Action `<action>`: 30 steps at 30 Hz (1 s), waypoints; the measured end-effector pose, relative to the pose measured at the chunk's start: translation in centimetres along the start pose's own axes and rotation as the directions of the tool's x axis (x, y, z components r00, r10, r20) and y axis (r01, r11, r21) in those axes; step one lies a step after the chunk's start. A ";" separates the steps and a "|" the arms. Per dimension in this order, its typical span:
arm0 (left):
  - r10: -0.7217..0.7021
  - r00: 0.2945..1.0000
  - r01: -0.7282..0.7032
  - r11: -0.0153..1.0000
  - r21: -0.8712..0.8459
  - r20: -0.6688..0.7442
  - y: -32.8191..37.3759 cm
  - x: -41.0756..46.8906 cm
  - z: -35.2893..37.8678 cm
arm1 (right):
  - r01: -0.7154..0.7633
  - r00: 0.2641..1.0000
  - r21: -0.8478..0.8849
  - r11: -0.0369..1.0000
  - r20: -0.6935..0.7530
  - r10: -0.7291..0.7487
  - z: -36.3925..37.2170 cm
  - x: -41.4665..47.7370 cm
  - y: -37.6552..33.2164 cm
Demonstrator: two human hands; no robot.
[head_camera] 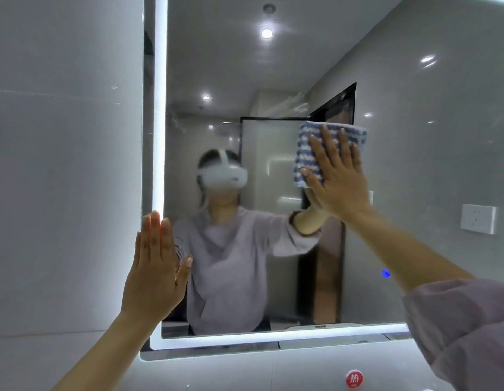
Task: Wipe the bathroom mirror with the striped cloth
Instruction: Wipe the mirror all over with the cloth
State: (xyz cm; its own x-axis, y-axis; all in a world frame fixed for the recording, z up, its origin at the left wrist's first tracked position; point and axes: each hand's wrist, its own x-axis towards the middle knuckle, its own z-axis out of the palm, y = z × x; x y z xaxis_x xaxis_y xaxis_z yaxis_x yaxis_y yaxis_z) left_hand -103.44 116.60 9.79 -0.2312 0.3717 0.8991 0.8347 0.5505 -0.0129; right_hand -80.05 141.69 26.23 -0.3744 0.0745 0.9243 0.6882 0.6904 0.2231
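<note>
— Head view: where is the striped cloth point(305, 153)?
— High on the mirror point(273, 66). The right hand point(334, 179) presses it flat, grip apart.
— And the left hand point(155, 272)?
— Flat on the mirror's left edge, grip apart.

Glossy glass mirror point(273, 80), nubby striped cloth point(310, 153), glossy wall tiles point(61, 136).

Loose mauve sleeve point(465, 328) on R arm, white headset point(225, 176).
</note>
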 end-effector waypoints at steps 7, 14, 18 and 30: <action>0.008 1.000 -0.008 1.000 -0.010 -0.011 0.2 0.1 -0.5 | -0.223 0.975 0.044 0.974 0.036 0.221 0.4 -3.5 5.8; 0.004 1.000 -0.005 1.000 -0.030 -0.009 0.3 0.0 -0.6 | -0.386 0.922 0.122 0.915 0.012 0.387 1.1 -3.8 4.9; -0.002 1.000 0.002 0.999 -0.032 -0.008 0.4 0.0 -0.6 | -0.422 0.905 0.141 0.895 0.010 0.425 1.3 -2.9 2.7; -0.008 0.999 0.010 0.999 -0.039 0.031 0.3 -0.1 -0.5 | -0.027 0.998 0.129 0.991 -0.050 0.034 -1.0 4.3 -13.8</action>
State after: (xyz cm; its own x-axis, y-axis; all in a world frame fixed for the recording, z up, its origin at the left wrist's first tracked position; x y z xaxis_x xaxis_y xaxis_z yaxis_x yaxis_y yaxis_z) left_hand -102.95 116.35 9.97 -0.2534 0.3896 0.8854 0.8514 0.5243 0.0130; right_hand -90.50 131.73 27.43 -0.3192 0.0618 0.9457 0.6125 0.7749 0.1561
